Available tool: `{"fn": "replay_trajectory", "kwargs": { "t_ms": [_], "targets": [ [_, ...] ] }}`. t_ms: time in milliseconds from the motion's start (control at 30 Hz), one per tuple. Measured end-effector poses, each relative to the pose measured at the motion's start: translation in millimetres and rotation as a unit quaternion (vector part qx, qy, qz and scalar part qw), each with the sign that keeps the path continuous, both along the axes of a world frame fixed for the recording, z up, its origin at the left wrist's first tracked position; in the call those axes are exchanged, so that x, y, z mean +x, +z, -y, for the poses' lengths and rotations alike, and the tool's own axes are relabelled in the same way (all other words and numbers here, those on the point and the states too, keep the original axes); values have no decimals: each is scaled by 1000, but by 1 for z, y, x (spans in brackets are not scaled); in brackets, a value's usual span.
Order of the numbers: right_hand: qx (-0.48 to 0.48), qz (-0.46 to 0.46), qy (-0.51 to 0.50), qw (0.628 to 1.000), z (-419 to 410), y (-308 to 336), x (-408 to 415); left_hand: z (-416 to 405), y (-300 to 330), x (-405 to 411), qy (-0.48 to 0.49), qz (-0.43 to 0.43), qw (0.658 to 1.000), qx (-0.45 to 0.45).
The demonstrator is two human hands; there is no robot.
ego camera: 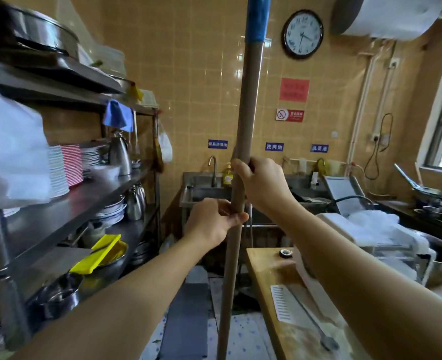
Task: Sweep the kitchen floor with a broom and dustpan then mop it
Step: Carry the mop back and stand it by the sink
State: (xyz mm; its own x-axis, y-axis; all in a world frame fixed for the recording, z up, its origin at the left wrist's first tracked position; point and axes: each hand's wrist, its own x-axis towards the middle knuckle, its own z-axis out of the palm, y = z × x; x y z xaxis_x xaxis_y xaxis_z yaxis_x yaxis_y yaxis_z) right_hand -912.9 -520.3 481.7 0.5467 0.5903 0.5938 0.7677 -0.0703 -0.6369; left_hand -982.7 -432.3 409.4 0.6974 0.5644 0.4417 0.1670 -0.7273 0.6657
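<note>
Both hands grip an upright brown pole with a blue top: the right hand is wrapped around it higher, the left hand pinches it just below. On the far wall hang a clock and blue signs, one reading 洗肉池. The red notice is too blurred to read.

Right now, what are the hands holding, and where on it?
Both grip the upright wooden handle mid-shaft: right hand above, left hand just below.
</note>
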Motion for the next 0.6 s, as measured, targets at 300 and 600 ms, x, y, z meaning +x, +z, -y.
{"fn": "replay_trajectory", "kwargs": {
  "t_ms": [300, 600],
  "targets": [
    [-1, -4, -14, 1000, -115, 1, 97, -120, -2, 101, -21, 9, 999, -35],
    [14, 7, -11, 1000, -218, -8, 235, -222, -7, 236, 3, -1, 1000, -28]
  ]
}}
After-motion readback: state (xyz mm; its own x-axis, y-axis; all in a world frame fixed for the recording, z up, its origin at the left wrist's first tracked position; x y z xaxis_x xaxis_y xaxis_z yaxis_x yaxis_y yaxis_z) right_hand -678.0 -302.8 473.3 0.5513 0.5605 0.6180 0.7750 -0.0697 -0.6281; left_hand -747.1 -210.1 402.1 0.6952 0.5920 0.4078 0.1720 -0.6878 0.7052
